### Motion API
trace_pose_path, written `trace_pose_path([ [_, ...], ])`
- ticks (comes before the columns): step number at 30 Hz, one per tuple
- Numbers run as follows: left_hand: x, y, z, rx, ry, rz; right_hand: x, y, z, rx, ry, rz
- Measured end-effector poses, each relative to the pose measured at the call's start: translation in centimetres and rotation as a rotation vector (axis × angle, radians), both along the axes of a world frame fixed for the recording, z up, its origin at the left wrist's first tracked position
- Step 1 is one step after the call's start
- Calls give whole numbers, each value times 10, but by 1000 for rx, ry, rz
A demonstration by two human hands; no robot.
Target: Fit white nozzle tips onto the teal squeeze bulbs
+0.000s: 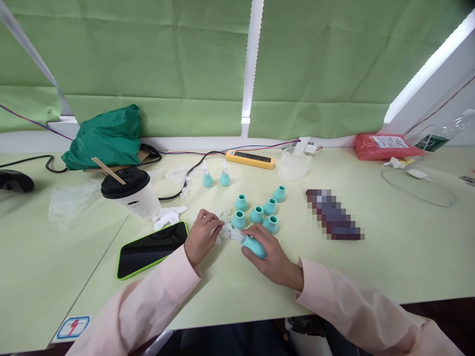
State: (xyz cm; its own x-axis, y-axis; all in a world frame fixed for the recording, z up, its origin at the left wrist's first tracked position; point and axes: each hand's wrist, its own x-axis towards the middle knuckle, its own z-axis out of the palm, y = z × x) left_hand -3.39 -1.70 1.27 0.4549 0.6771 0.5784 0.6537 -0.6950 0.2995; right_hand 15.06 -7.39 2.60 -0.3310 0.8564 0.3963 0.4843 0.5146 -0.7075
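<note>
My right hand (pixel 272 254) is wrapped round a teal squeeze bulb (pixel 254 247), which lies tilted with a clear nozzle (pixel 238 235) pointing left. My left hand (pixel 204 235) has its fingertips pinched together at a small pile of clear plastic pieces (pixel 226 230); what they hold, if anything, is too small to make out. Just beyond my hands stand several teal bulbs with open tops, such as one bulb (pixel 257 214) near the middle. Farther back, two teal bulbs, a left one (pixel 207 180) and a right one (pixel 224 179), stand upright with clear nozzles on them.
Left of my hands lie a green-edged phone (pixel 154 249), crumpled tissue (pixel 168 216) and a lidded paper cup (pixel 133 193). A yellow power strip (pixel 250 159) and a green bag (pixel 107 138) are at the back. To the right are a pixelated dark object (pixel 334 215) and a red package (pixel 386 147).
</note>
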Motion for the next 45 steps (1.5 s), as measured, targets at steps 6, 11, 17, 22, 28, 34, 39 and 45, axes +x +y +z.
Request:
trace_pose_path([
  [6,6,-16,13,-5,-207,-41,-1,0,-5,-95,77,-23],
  [11,12,-30,25,-183,-76,-238,-3,-3,-5,-187,158,6],
  [17,15,-32,14,-93,27,-285,-3,-7,7,-266,102,201],
  [22,18,-41,18,-384,-155,-296,1,-6,18,-294,71,326],
  [28,20,-48,25,-772,-321,-399,6,-3,27,-195,-27,363],
  [34,14,-40,28,-1122,-592,-434,10,-4,45,-19,-181,551],
  [39,5,-30,33,-540,-180,-164,30,16,82,76,-19,187],
  [45,8,-23,14,-66,446,-99,55,105,95,126,-159,-168],
])
